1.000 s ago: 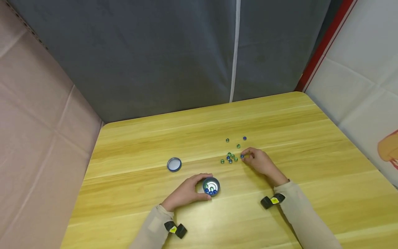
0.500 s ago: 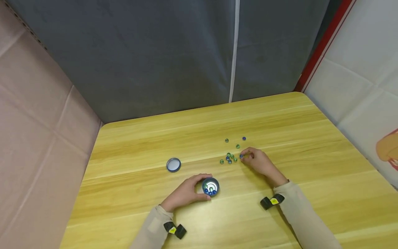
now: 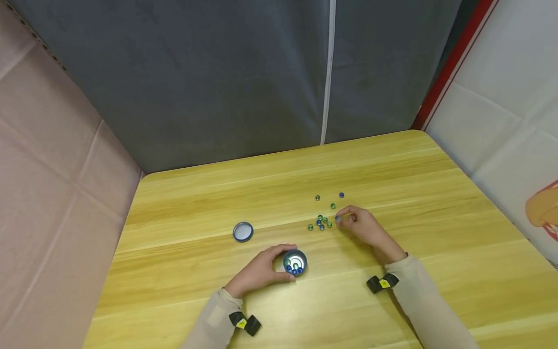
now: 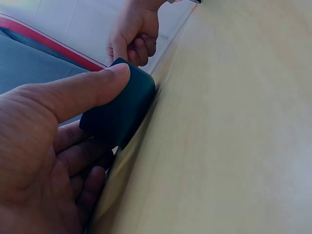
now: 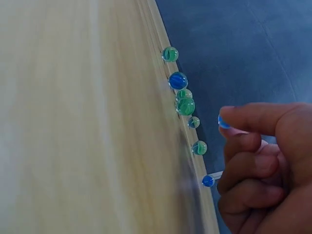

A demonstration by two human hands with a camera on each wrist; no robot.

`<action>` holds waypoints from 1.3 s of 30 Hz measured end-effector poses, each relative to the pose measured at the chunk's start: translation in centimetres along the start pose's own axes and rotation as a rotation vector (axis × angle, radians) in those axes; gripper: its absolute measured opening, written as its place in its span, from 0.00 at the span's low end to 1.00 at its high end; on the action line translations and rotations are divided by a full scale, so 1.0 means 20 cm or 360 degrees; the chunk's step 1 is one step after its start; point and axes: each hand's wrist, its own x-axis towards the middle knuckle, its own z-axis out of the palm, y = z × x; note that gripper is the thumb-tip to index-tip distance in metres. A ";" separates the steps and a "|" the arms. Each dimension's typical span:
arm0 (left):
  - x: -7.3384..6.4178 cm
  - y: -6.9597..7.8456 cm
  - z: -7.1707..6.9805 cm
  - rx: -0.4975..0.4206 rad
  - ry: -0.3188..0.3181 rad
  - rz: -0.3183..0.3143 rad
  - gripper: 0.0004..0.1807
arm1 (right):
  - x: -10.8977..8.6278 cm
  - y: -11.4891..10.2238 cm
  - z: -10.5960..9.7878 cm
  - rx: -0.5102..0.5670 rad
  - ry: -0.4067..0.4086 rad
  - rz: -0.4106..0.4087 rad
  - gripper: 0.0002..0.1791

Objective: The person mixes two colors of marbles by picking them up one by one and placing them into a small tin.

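Note:
My left hand (image 3: 261, 272) grips a small round dark-blue tin (image 4: 119, 111) between thumb and fingers. The tin stands upright on the table with its top uncovered, and several blue and green marbles (image 3: 294, 271) lie inside. Up and to the right, my right hand (image 3: 365, 228) pinches a blue marble (image 5: 224, 122) between thumb and index finger, the other fingers curled in. The right wrist view shows this marble raised off the tabletop, mostly hidden by the fingertips. Just left of that hand lies a loose cluster of green and blue marbles (image 3: 324, 220).
A round lid (image 3: 243, 232) with a blue rim lies up and left of the tin. Beyond the cluster, a lone blue marble (image 3: 342, 195) and two green ones sit apart on the wooden table (image 3: 196, 203). A dark grey curtain (image 3: 218, 87) hangs along the far edge.
My right hand has lifted the pinched blue marble slightly from the table. The left hand and the tin stay in place.

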 end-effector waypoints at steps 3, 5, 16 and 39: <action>-0.01 0.00 0.00 -0.0008 -0.0003 -0.0009 0.38 | -0.01 -0.02 0.01 0.0007 -0.0015 0.0012 0.14; -0.01 0.00 0.00 -0.0007 -0.0001 -0.0012 0.38 | -0.02 -0.03 0.02 0.0015 -0.0020 0.0014 0.14; 0.00 -0.01 0.00 0.0001 0.0004 -0.0003 0.38 | -0.05 -0.10 0.08 0.0037 -0.0108 -0.0039 0.13; 0.01 -0.02 0.00 0.0026 0.0014 0.0019 0.38 | -0.12 -0.20 0.22 -0.0019 -0.0298 -0.0221 0.09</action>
